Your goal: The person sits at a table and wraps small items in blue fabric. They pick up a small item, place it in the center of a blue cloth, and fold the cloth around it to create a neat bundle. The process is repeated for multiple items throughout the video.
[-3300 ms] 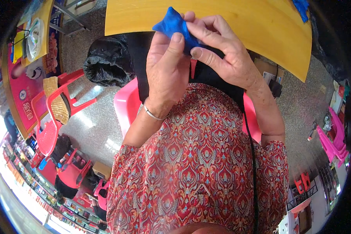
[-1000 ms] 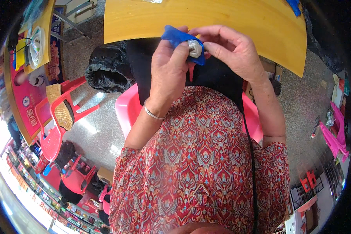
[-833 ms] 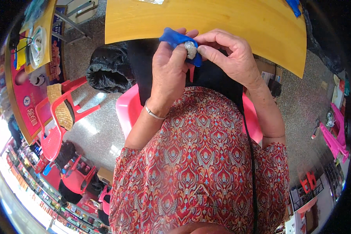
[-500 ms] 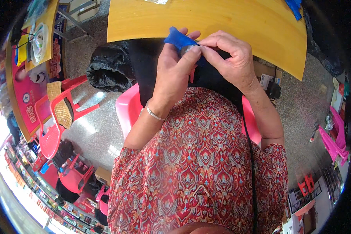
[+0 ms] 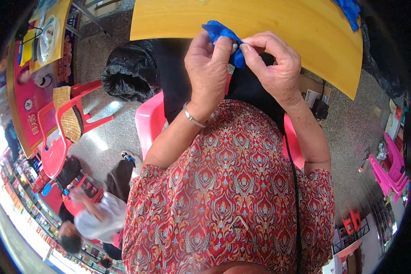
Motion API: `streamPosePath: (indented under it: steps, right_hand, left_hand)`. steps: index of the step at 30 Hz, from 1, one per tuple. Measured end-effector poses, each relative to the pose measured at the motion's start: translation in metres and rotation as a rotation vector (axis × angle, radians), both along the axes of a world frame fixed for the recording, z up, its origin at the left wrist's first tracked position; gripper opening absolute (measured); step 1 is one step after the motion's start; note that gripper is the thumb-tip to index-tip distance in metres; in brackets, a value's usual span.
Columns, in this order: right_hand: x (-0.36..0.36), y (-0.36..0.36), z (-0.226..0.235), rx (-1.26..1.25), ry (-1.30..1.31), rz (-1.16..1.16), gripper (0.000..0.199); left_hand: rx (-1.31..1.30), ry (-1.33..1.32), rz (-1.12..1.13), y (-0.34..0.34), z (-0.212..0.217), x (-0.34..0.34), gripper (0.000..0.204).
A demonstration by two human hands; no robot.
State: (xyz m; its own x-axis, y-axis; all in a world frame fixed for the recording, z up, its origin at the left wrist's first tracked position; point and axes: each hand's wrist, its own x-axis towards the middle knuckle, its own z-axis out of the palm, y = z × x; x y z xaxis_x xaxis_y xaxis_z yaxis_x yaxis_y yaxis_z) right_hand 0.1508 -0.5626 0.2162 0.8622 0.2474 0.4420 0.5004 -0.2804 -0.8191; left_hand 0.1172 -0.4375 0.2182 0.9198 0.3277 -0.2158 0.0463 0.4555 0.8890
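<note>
A crumpled piece of thin blue material (image 5: 218,30), perhaps cloth or plastic, is held up between my two hands, just off the near edge of the yellow table (image 5: 182,20). My left hand (image 5: 208,61) has it between thumb and fingers, with a bracelet around that wrist. Thumb and forefinger of my right hand (image 5: 278,66) pinch the right side of the same piece. Something small and pale shows between the hands at its middle, too small to name. More blue material (image 5: 348,13) lies at the table's far right corner.
To the left stands a red plastic chair (image 5: 57,155) with a woven cushion (image 5: 68,114). A black puffy bundle (image 5: 128,71) sits beside my lap. At lower left a person in a white shirt (image 5: 102,219) is near the shelves. A pink chair (image 5: 388,173) is at right.
Both hands have shifted slightly up, and the blue piece is now bunched and folded differently between them. A person in a white shirt has come into view at lower left.
</note>
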Motion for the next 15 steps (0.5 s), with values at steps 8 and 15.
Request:
streamPosePath:
  steps: [8,15]
  right_hand:
    - [-0.001,0.001,0.002,-0.029,0.084,0.052,0.01]
    - [0.002,-0.013,-0.009,0.121,0.383,0.058,0.01]
  left_hand:
    - [-0.099,0.061,-0.07,0.006,-0.004,0.002,0.014]
    - [-0.167,0.115,-0.288,0.019,0.019,-0.005,0.018]
